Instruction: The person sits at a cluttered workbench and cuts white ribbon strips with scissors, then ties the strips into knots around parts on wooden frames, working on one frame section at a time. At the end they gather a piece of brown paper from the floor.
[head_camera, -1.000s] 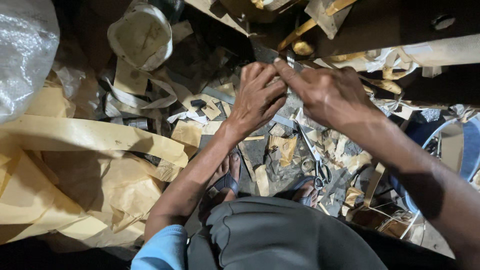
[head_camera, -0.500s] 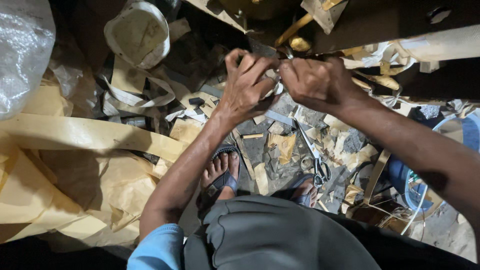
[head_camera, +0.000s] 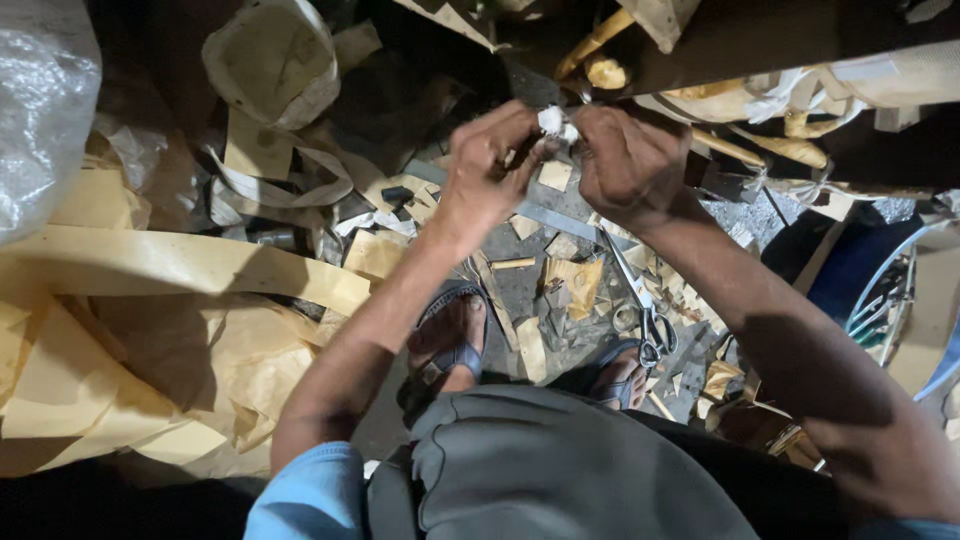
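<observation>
L hand (head_camera: 490, 170) and R hand (head_camera: 630, 160) are both pinching a small white wad (head_camera: 553, 121) w/ fingertips, holding it up between them, above the floor litter. Looks like fiddly work is just underway; can't tell what's finished. Scissors (head_camera: 645, 315) are lying untouched near the R sandalled foot (head_camera: 620, 375), amid tan offcuts (head_camera: 570, 285); pale strips (head_camera: 190, 265) are piling at left.

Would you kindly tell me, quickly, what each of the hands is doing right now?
Left hand: closed, pinching the small white piece.
Right hand: closed, pinching the same white piece from the other side.
</observation>
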